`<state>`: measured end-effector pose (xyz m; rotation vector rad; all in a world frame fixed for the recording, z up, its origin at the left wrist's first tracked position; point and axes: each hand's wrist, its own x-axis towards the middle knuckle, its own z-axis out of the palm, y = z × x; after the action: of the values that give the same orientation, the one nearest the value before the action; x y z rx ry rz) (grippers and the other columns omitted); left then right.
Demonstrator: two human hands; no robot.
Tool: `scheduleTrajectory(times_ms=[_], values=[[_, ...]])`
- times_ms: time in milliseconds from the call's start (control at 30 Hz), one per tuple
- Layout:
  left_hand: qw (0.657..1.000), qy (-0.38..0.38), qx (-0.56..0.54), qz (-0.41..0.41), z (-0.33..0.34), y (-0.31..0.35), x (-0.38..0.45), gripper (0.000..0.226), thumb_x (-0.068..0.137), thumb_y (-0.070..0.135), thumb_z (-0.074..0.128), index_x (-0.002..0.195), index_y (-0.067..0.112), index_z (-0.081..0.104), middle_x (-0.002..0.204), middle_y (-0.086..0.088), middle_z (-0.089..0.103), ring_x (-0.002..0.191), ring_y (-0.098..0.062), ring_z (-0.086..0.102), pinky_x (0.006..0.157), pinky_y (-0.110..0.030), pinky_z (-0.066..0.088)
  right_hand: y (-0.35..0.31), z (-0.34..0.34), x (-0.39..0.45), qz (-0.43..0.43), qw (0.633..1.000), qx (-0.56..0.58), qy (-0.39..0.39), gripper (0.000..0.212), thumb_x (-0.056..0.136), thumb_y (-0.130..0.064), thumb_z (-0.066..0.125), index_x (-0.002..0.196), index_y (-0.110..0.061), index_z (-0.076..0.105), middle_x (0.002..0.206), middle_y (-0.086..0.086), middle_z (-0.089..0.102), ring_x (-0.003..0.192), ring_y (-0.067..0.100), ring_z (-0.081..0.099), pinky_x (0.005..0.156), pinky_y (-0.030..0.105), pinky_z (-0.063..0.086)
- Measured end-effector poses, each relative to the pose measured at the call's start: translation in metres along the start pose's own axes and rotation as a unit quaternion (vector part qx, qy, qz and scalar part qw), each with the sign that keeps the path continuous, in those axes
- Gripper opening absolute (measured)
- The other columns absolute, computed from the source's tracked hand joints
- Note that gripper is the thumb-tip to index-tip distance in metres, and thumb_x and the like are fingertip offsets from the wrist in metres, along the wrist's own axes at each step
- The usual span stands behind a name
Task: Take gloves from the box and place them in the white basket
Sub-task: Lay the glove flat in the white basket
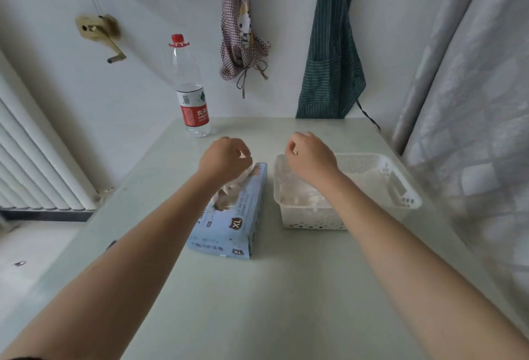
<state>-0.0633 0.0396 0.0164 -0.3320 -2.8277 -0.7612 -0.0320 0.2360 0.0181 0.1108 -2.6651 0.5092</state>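
2 hands (226, 159) (310, 155), grip unclear; glove box (229, 216) long axis toward wall.

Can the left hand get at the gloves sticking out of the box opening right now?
Probably yes. The left hand is right above the far end of the box, and the gloves bulge from the top opening with nothing covering them. The right hand is over the white basket, clear of it.

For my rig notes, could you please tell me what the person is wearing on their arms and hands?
Nothing shows on either: the left hand and the right hand are bare, with no gloves, rings or watch visible. Both forearms are uncovered up to the frame edge, apart from a sliver of dark fabric at the bottom left corner.
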Motion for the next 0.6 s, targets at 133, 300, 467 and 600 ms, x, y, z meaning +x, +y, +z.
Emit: scheduleTrajectory(times_ms=[133,300,467,600], values=[[0.998,-0.059,0.017,-0.031,-0.013,-0.037,-0.016,0.04,0.072,0.055,0.078,0.098,0.028,0.067,0.1,0.005,0.059,0.09,-0.014,0.056,0.08,-0.03,0.048,-0.038,0.029,0.009,-0.037,0.993,0.038,-0.104,0.017,0.092,-0.013,0.047,0.1,-0.015,0.062,0.097,0.0,0.053,0.108,0.025,0.046,0.086,0.037,0.045],[0.997,-0.055,-0.006,-0.048,-0.014,-0.049,-0.026,0.014,0.081,0.03,0.075,0.092,0.022,0.073,0.099,0.003,0.069,0.086,-0.014,0.063,0.078,-0.033,0.056,-0.051,0.053,0.01,-0.034,0.981,-0.002,-0.192,0.035,0.091,-0.006,0.048,0.121,-0.023,0.057,0.125,0.002,0.051,0.122,0.024,0.043,0.098,0.037,0.037],[0.994,0.031,-0.084,-0.06,-0.018,-0.051,-0.024,0.015,0.09,0.025,0.065,0.095,0.016,0.076,0.094,0.004,0.071,0.084,-0.013,0.063,0.076,-0.026,0.05,-0.049,0.054,0.01,-0.014,0.991,0.035,-0.132,0.027,0.093,-0.008,0.048,0.117,-0.017,0.058,0.121,0.005,0.053,0.115,0.024,0.048,0.093,0.034,0.041],[0.924,0.044,-0.361,-0.116,-0.03,-0.045,-0.023,0.009,0.089,0.016,0.065,0.092,0.013,0.074,0.091,-0.001,0.071,0.085,-0.017,0.065,0.081,-0.031,0.054,-0.054,0.047,0.011,0.036,0.977,0.196,-0.075,0.03,0.09,-0.002,0.049,0.117,-0.014,0.059,0.115,0.005,0.056,0.104,0.017,0.054,0.08,0.023,0.039]])
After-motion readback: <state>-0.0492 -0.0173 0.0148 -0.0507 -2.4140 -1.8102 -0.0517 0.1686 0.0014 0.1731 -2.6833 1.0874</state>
